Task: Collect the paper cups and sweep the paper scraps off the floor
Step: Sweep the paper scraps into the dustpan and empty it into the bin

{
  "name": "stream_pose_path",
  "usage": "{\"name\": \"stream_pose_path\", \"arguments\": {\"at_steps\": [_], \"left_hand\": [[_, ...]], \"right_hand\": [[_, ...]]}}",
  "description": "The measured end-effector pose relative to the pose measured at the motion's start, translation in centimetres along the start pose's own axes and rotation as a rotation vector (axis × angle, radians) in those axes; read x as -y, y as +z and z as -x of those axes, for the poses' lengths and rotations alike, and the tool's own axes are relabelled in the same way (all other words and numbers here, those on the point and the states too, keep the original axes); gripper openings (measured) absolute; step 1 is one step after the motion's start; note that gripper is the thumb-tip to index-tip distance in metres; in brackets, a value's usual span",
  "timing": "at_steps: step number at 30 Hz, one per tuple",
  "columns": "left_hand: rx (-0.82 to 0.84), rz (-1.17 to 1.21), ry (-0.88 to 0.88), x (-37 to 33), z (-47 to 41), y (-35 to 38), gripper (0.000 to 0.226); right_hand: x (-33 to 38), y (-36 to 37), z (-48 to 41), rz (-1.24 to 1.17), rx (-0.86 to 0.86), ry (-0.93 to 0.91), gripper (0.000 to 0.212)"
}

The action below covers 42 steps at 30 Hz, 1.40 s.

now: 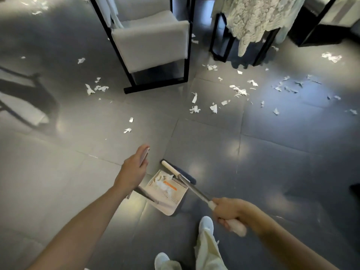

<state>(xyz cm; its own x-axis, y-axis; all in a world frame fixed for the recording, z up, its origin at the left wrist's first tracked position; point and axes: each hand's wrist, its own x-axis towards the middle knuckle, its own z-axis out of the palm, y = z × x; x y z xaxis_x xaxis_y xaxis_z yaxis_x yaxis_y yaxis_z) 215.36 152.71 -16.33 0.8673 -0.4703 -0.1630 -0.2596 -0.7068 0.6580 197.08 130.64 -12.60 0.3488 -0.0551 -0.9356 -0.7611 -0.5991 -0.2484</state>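
The floor (272,172) was glossy grey tile, with soft light patches reflected in it. Near its lower middle the left hand (132,170) gripped the pale top of the dustpan handle (145,155), fingers curled round it, and a dark rod ran down from there to the pan. The dustpan (171,201) rested on the tiles just right of that hand. It held a small heap of crumpled white scraps (162,183) beside an orange label (170,185).

The right hand (231,212) was closed round the white grip of the broom (194,190). The broom's metal shaft slanted up and left across the pan's far corner. The broom head (175,170), cream on top with dark bristles, lay along the pan's open lip and touched the floor.

Below the pan stood the person's pale shoes (206,223) and cream trouser leg (208,248).

Further out, loose paper scraps (194,109) were scattered over the tiles. Two lay just beyond the left hand, a cluster lay left of the chair, and the thickest spread reached towards the floor's right edge.

A grey-cushioned chair (152,41) on a black frame stood at the far middle of the floor. To its right was a black-framed stand draped with a shaggy cream throw (253,22), and scraps lay at the feet of both. Another black frame (315,26) occupied the far right corner.
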Motion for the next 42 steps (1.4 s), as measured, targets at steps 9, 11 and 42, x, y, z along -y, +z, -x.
{"name": "stream_pose_path", "arguments": {"at_steps": [9, 11, 42], "left_hand": [[-0.037, 0.017, -0.094, 5.3, 5.4, -4.3, 0.038], [-0.065, 0.000, -0.100, 6.6, 6.7, -5.4, 0.037], [-0.293, 0.094, -0.470, 16.8, -7.3, -15.1, 0.039]], "right_hand": [[4.9, 2.4, 4.4, -0.460, 0.057, -0.058, 0.050], [7.0, 2.4, 4.6, -0.413, 0.023, -0.104, 0.049], [40.9, -19.8, -24.6, -0.250, -0.170, -0.102, 0.013]]}}
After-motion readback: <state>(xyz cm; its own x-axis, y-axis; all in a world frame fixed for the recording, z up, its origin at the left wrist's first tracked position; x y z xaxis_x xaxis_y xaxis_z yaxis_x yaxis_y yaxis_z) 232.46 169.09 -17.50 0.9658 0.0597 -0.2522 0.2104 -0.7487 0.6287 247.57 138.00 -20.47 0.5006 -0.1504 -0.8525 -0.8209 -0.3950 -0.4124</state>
